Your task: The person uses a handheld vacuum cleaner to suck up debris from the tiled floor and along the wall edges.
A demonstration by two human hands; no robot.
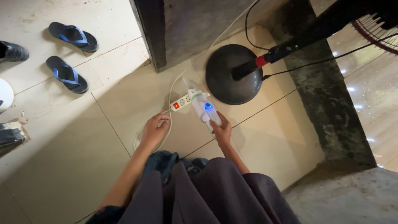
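- I see the right hand (222,129) closed around a white handheld device (202,105) with a blue light, held low over the floor tiles (83,137).
- The left hand (154,129) pinches the white cable (171,124).
- The power strip (182,102) lies just beyond both grips, under the device.
- The fan base (232,74) stands beyond the right grip.
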